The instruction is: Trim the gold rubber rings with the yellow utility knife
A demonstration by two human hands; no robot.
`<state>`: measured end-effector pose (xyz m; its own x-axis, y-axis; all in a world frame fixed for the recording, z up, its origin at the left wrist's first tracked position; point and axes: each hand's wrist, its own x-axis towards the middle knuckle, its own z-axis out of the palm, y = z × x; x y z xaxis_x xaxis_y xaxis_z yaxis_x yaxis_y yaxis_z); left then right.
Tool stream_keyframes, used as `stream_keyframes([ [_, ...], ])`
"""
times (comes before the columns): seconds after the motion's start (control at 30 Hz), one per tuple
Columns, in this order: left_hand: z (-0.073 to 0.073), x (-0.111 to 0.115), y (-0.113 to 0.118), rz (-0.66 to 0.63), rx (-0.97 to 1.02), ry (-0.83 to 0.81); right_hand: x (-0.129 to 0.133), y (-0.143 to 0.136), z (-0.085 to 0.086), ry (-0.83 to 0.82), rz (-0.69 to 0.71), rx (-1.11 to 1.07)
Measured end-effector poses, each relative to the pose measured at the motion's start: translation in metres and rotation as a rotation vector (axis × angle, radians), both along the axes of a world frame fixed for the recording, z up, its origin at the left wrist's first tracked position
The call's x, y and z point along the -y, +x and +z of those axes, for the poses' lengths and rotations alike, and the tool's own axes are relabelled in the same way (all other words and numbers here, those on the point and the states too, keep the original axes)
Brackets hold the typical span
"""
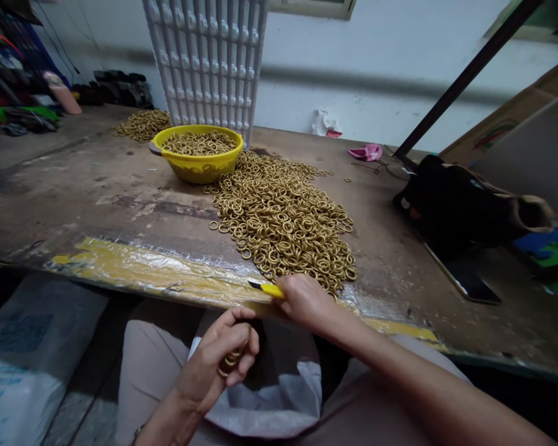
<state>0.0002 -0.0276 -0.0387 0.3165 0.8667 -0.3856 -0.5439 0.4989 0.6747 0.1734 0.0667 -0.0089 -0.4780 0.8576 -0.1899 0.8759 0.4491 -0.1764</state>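
My left hand [223, 353] is curled closed around several brass-coloured rings [230, 361], above an open white sack [265, 409] between my knees. My right hand [304, 297] grips a yellow utility knife [272, 290], its dark blade pointing left over the table's front edge. That hand is at the near end of a large heap of brass-coloured rings [288, 217] spread on the table. Behind the heap, to the left, a yellow basin [199, 166] is filled with more such rings. The inside of the sack is mostly in shadow.
The wooden table [74, 186] has yellow tape [144, 272] along its front edge. A grey ribbed panel [209, 62] stands behind the basin, near a smaller ring pile [144, 124]. At right lie a black cloth item [460, 198] and a phone-like slab [469, 279].
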Motion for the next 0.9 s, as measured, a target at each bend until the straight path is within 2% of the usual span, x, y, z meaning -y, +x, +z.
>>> stream_keyframes([
  [0.1, 0.0, -0.008, 0.002, -0.021, 0.005, -0.009, -0.001, 0.009, 0.005, -0.204, -0.071, -0.268],
  [0.2, 0.0, -0.019, 0.007, 0.044, -0.157, 0.041, 0.003, 0.014, 0.017, -0.554, -0.1, -0.569],
  [0.27, 0.002, -0.025, 0.009, -0.008, -0.23, 0.064, 0.006, 0.015, 0.024, -0.694, -0.068, -0.674],
  [0.4, 0.008, -0.029, 0.011, -0.193, -0.163, 0.047, 0.01, 0.015, 0.031, -0.766, -0.019, -0.794],
  [0.53, 0.014, -0.025, 0.013, -0.158, -0.006, 0.038, 0.013, 0.015, 0.036, -0.81, -0.095, -0.943],
  [0.67, 0.019, -0.021, 0.014, -0.123, 0.061, 0.025, 0.018, 0.015, 0.039, -0.816, -0.148, -1.007],
  [0.73, 0.023, -0.02, 0.014, -0.133, 0.051, 0.02, 0.021, 0.015, 0.038, -0.756, -0.147, -1.007],
  [0.8, 0.027, -0.019, 0.013, -0.124, 0.017, 0.034, 0.025, 0.014, 0.033, -0.6, -0.12, -0.967],
  [0.9, 0.03, -0.016, 0.012, -0.06, -0.075, 0.081, 0.034, 0.014, 0.024, -0.25, -0.025, -0.782],
])
